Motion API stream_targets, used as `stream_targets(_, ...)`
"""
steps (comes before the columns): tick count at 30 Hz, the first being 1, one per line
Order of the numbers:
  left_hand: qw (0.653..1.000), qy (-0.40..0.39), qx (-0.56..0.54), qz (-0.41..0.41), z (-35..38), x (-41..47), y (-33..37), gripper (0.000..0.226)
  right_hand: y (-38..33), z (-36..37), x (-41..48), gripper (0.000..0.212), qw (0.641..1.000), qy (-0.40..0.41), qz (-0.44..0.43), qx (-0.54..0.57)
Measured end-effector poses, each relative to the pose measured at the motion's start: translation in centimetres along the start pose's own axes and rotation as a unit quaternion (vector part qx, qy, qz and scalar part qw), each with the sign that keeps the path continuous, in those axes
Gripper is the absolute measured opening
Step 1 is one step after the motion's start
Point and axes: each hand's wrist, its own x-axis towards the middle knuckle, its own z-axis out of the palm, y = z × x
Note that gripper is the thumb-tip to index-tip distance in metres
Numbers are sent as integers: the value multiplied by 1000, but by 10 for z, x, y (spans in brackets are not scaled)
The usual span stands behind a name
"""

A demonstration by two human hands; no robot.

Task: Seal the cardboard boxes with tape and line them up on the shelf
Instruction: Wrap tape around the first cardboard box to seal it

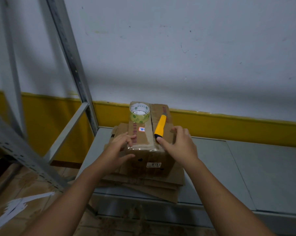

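A person's two hands reach forward to a sealed cardboard box (pixel 149 157), one at each side. The left hand (pixel 120 145) is open, its spread fingers touching the box's top left edge. The right hand (pixel 177 142) is open too, with loosely bent fingers over the top right edge and the thumb beside the black end of a yellow utility knife (pixel 160 124). Beyond the left fingertips, a tape roll (pixel 139 113) stands on the box top. Under the hands, the box sits on flattened cardboard (pixel 169 183) on a grey metal shelf (pixel 229 167).
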Motion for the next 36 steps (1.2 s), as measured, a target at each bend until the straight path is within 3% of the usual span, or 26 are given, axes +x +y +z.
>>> stream_targets(7,996,79,8,51,15,-5,3,34,-28,12,30,95,998,-2,24,-62)
stream_targets(11,991,105,7,79,28,-13,11,34,-28,23,37,72,997,14,7,-73)
stream_targets(16,991,80,-12,107,51,-30,24,41,-5,21,54,39,998,17,-55,17)
stream_targets(21,989,69,19,128,49,-28,21,39,2,13,61,29,996,-8,-70,61)
stream_targets(25,983,182,-2,21,3,10,11,28,2,14,47,26,996,40,-38,67)
stream_targets(29,967,228,-3,-115,-42,80,-23,30,-3,17,20,31,995,86,20,50)
stream_targets(33,954,160,-119,-224,-65,128,-45,46,-7,27,-12,35,991,114,37,54)
stream_targets(36,955,60,-159,-245,-61,138,-49,53,-10,40,-28,42,989,109,57,88)
